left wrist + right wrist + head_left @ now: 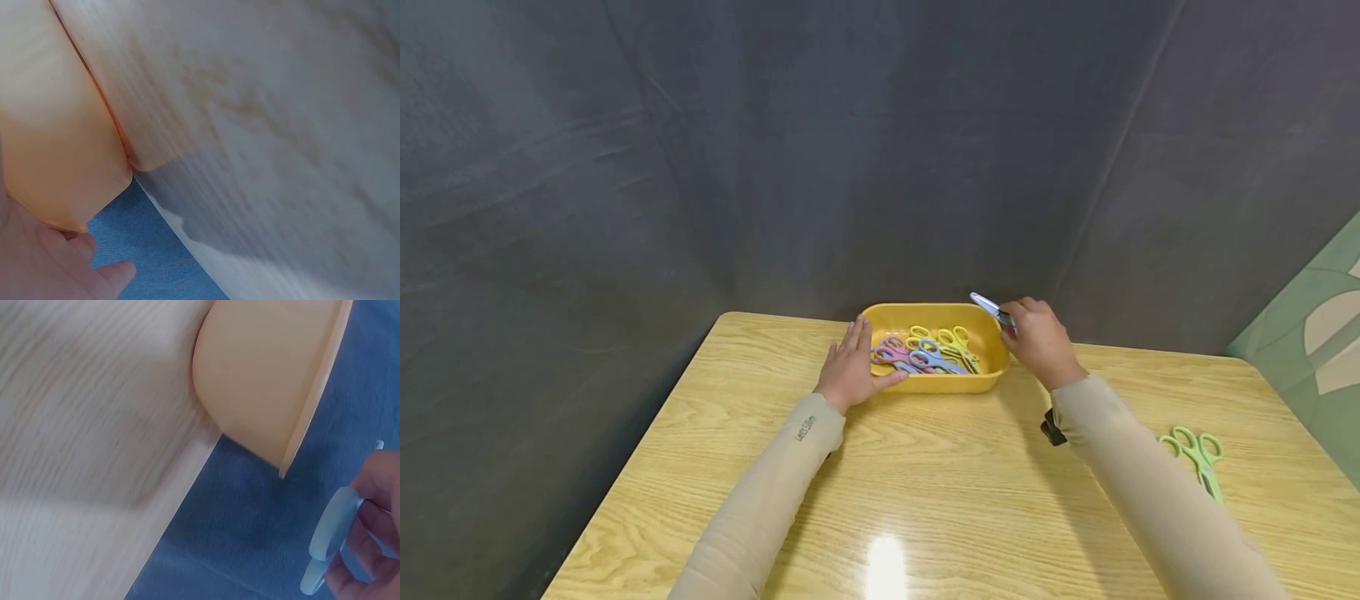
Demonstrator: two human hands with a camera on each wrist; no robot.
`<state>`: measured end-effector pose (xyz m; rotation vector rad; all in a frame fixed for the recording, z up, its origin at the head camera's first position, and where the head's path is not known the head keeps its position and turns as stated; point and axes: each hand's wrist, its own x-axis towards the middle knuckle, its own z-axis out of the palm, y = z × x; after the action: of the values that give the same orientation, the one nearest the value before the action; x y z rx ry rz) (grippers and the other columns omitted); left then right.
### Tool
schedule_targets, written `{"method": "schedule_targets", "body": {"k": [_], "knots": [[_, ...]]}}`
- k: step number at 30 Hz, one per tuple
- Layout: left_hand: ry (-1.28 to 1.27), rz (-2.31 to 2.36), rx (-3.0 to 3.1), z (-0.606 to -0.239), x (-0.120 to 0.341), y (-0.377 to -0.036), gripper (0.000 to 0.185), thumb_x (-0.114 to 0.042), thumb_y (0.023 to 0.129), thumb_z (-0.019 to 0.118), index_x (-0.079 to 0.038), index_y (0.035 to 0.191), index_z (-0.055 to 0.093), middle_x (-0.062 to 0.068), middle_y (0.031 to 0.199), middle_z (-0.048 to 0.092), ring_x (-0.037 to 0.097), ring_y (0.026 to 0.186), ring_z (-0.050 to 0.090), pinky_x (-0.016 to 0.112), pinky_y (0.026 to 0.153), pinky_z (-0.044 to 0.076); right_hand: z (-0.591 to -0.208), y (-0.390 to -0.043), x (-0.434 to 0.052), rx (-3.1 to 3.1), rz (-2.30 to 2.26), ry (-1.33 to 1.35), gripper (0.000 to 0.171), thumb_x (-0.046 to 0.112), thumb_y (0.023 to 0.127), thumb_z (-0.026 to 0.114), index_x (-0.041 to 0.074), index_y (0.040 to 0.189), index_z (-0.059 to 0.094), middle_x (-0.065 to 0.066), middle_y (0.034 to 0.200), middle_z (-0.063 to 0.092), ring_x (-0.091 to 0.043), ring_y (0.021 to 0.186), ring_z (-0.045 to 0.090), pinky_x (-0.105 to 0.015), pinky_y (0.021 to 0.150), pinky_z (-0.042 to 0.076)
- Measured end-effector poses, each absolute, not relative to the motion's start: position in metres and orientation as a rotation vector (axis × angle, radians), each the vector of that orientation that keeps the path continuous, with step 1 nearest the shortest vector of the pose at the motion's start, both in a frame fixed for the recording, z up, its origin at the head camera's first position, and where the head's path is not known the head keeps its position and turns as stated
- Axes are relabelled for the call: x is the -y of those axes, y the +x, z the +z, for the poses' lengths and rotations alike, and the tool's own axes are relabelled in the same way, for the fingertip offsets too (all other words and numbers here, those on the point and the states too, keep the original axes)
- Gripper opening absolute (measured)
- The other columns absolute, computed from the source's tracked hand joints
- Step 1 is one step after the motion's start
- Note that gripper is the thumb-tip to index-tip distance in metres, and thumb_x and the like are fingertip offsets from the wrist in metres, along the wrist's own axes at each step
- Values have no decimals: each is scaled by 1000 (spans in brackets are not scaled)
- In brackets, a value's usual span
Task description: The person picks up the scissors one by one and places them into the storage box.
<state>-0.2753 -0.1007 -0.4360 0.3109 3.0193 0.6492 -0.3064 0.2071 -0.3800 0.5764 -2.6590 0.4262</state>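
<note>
A yellow plastic bin [925, 384] stands at the back of the table with several scissors inside, among them blue scissors [934, 357], pink scissors [892, 350] and yellow scissors [956, 339]. My left hand [850, 367] rests on the bin's left end, fingers straight along the rim and thumb along the front edge. In the left wrist view, fingers [115, 275] show by the bin's corner. Above the bin's right end, my right hand [1039, 340] pinches another pair of light blue scissors [334, 525], its blade end [983, 303] pointing up and left. Part of it is hidden by my fingers.
Green scissors [1206, 454] lie on the wooden table [910, 483] at the right, partly behind my right sleeve. A dark cloth [880, 150] hangs close behind the table. Green patterned fabric [1311, 350] stands at the far right.
</note>
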Motion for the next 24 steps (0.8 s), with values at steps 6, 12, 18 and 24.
{"method": "schedule_targets", "body": {"k": [6,12,18,24], "knots": [[307,644,-3021,-436,101,-275,120,-77,85,60,-2,162,6,13,170,2,27,156,4,56,122,14,-384,-306,-194,2646,435,616,28,-4,87,65,-11,114,67,-26,106,65,-43,96,58,-53,82,53],[306,647,-3031,-436,101,-274,119,-76,85,60,-2,162,7,13,170,3,27,156,5,57,122,15,-388,-306,-184,2624,452,661,26,-6,87,64,-10,112,69,-25,105,66,-42,94,59,-52,79,54],[308,665,-3030,-435,100,-274,119,-76,85,61,-2,162,7,13,170,2,28,156,7,57,122,14,-392,-305,-175,2616,436,691,27,-5,89,64,-10,115,68,-24,104,65,-41,94,59,-50,77,55],[317,664,-3023,-432,99,-273,119,-76,86,61,-3,162,6,13,170,2,28,156,7,57,122,15,-395,-303,-168,2634,451,704,27,-5,90,62,-9,116,68,-23,103,65,-40,95,59,-49,78,54]]}}
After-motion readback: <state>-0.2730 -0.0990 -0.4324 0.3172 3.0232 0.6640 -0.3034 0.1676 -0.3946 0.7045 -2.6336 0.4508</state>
